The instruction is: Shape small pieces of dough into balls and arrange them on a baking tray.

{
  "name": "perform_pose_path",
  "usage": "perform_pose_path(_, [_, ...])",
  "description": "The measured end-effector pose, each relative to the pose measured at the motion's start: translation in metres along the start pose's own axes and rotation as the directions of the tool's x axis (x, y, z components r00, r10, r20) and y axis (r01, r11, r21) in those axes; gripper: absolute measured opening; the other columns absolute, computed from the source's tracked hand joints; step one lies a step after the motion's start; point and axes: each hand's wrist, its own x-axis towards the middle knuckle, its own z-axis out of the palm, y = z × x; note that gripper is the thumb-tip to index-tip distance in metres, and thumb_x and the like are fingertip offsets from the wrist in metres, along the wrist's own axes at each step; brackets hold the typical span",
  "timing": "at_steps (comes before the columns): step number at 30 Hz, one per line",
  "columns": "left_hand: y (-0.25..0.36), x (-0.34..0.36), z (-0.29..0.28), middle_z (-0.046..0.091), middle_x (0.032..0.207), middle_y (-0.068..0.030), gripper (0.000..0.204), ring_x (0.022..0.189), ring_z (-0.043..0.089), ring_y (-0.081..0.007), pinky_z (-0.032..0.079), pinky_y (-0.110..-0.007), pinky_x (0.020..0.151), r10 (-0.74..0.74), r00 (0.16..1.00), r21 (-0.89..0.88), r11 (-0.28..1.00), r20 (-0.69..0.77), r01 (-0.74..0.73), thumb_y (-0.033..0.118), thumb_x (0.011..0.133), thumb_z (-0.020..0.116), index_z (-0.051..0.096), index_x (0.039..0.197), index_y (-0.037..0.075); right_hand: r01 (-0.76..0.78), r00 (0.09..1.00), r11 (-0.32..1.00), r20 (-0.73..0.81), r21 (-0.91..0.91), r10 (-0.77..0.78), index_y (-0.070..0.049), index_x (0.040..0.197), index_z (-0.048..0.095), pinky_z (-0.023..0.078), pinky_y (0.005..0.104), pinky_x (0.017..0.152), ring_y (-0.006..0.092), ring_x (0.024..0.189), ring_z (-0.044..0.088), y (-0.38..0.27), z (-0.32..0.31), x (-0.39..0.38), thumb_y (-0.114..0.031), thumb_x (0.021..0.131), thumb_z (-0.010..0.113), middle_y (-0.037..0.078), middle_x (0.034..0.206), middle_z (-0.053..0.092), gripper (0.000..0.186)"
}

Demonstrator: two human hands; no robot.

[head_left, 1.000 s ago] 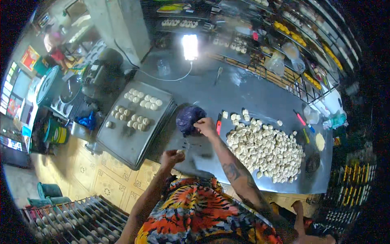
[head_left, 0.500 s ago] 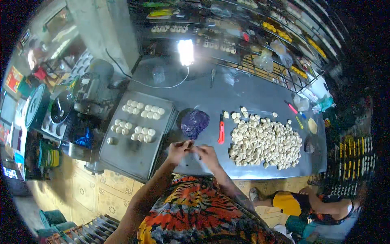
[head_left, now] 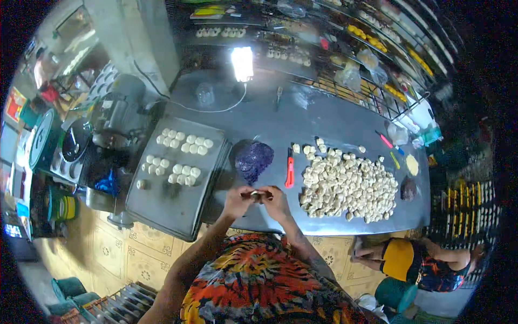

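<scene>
In front of my body, my left hand (head_left: 237, 202) and my right hand (head_left: 274, 202) meet at the fingertips, both closed on one small pale dough piece (head_left: 254, 193). Only a bit of it shows between the fingers. Just beyond them sits a sticky purple mound of filling (head_left: 253, 160). To its right lies a red utility knife (head_left: 290, 170). A wide heap of small cut dough pieces (head_left: 349, 184) covers the table further right. On the left, a dark metal baking tray (head_left: 162, 202) holds rounded dough balls (head_left: 184, 175) in clusters, with one ball apart near its left edge.
The grey table (head_left: 243, 121) carries a bright lamp (head_left: 243, 64) with a white cord at the back. Racks of trays (head_left: 372, 65) rise behind it. A mixer (head_left: 120, 116) stands at the left. Another person (head_left: 421, 262) is at the lower right, beside a green bin (head_left: 396, 294).
My hands have drawn level and closer together round the dough piece, which now shows between the fingertips. The view has shifted slightly, and the person at the lower right has changed posture.
</scene>
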Motion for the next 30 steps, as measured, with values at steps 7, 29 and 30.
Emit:
perform_pose_path(7, [0.007, 0.002, 0.063, 0.07, 0.084, -0.0084, 0.015, 0.064, 0.059, -0.0171, 0.048, -0.032, 0.06, -0.175, 0.985, -0.65, 0.748, 0.001, 0.134, 0.013, 0.094, 0.065, 0.074, 0.102, 0.005, 0.179, 0.982, 0.983, 0.051, 0.026, -0.181, -0.001, 0.102, 0.071, 0.048, 0.0299, 0.066, 0.0216, 0.076, 0.062, 0.014, -0.055, -0.003, -0.002, 0.081, 0.07, 0.008, 0.09, 0.067, 0.021])
perform_pose_path(29, [-0.004, -0.057, -0.031, 0.073, 0.092, -0.0072, 0.027, 0.083, 0.063, -0.0114, 0.051, -0.022, 0.074, -0.422, 0.865, -0.63, 0.757, -0.271, 0.172, 0.016, 0.094, 0.067, 0.072, 0.11, -0.005, 0.167, 0.914, 0.964, 0.334, 0.209, -0.231, 0.005, 0.12, 0.062, 0.055, 0.027, 0.069, 0.0174, 0.081, 0.064, -0.009, 0.035, 0.031, 0.005, 0.091, 0.061, 0.011, 0.099, 0.066, 0.029])
perform_pose_path(30, [-0.004, -0.066, -0.049, 0.073, 0.092, -0.0072, 0.027, 0.083, 0.063, -0.0114, 0.051, -0.022, 0.074, -0.443, 0.845, -0.639, 0.751, -0.299, 0.167, 0.016, 0.094, 0.067, 0.072, 0.11, -0.005, 0.154, 0.897, 0.965, 0.381, 0.212, -0.227, 0.005, 0.121, 0.061, 0.055, 0.0269, 0.069, 0.0174, 0.081, 0.064, -0.021, 0.052, 0.037, 0.005, 0.091, 0.061, 0.011, 0.101, 0.066, 0.031])
